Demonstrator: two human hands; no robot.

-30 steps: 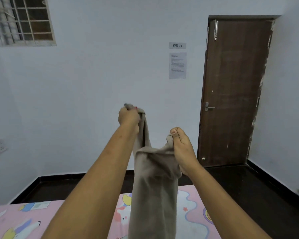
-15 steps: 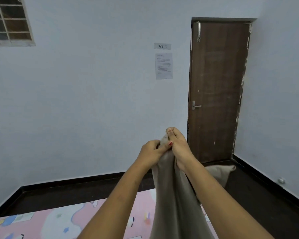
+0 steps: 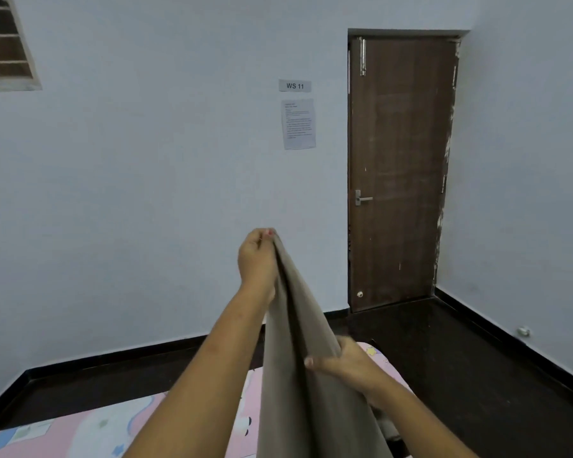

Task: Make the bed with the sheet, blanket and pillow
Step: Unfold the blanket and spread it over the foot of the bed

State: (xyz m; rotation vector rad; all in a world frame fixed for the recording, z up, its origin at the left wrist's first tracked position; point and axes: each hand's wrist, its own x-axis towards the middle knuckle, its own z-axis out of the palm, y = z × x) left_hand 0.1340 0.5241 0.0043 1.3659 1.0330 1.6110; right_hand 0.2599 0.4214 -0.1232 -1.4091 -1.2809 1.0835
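Presently two hands, left hand (image 3: 257,259) and right hand (image 3: 348,365), grip one blanket (image 3: 296,328).

1 head-worn camera looks forward across the bed (image 3: 80,431) toward the door (image 3: 401,160).

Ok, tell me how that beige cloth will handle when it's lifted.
Probably floppy: the beige cloth hangs in long folds from the left hand. Likely light, since a pinch holds it up. Probably soft: it bunches under the right hand.

Plain greyish-beige cloth blanket (image 3: 305,375); pink cartoon-printed bed sheet (image 3: 90,431); dark brown wooden door (image 3: 401,166); pale blue walls (image 3: 162,176).
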